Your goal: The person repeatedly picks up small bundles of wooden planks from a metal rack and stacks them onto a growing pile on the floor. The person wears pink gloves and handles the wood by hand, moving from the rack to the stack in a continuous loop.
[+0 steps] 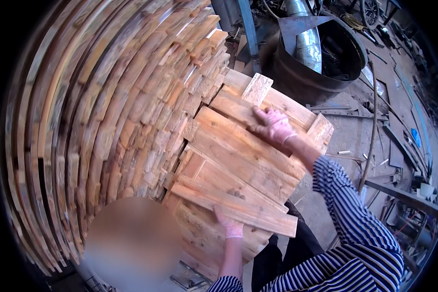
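My left hand [228,225], in a pink glove, is closed on the lower edge of a narrow wooden board [243,208]. That board lies slantwise over wider boards [228,170], and some of my fingers are hidden behind it. Farther up and to the right, my right hand [276,124], also gloved in pink, rests on another wooden board [233,108] with thumb and fingers spread apart. A short, rough, light wood piece [258,89] lies crosswise just beyond it. Near my right wrist is another short crosspiece [320,130].
A tall stack of boards [146,112] fills the left side. Beyond the boards stands a dark metal drum [301,82] holding a shiny metal duct [307,46]. Scrap and metal bars cover the floor [345,141] at right, near a metal frame [404,197]. A blurred disc hides the lower left.
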Tool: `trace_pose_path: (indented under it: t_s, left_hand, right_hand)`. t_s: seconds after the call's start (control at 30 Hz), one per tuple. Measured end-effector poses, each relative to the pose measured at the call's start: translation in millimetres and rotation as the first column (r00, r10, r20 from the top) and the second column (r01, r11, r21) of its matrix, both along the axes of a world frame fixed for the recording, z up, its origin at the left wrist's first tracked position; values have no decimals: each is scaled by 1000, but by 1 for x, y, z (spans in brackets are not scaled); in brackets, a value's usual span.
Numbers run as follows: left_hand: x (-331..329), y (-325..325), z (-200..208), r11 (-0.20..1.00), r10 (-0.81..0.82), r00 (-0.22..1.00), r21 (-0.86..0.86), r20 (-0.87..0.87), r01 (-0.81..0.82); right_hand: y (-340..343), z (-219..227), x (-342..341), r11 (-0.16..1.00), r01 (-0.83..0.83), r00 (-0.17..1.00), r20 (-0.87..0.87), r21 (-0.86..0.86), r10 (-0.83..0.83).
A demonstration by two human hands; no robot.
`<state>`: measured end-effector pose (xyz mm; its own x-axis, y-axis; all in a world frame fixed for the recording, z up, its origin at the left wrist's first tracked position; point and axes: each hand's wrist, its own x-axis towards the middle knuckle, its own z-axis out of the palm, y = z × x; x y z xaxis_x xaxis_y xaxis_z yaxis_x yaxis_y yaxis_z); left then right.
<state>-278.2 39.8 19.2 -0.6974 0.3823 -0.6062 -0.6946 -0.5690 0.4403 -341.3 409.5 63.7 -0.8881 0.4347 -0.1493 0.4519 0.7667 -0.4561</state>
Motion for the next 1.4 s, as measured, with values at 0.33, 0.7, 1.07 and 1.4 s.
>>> trace_pose_path:
  t_s: [0.33,0.7,1.07,1.4]
  left_hand:
    - [-10,142,80,975,0,1000,-221,-25,-6]
    - [-58,208,21,-525,-847,-34,-844,531,-114]
    - [-69,168,26,-222,-974,0,-954,227,-199]
    - [-42,48,41,281,-805,473,-932,-358,-228]
  right_hand:
    - [-44,45,51,904,-299,953,-40,-306,302]
    - [117,13,32,986,29,999,36,-163,-23]
    - [54,-27,-15,999,-25,986,-163,39,31]
    - [26,-44,-10,912,-98,992,-32,399,121]
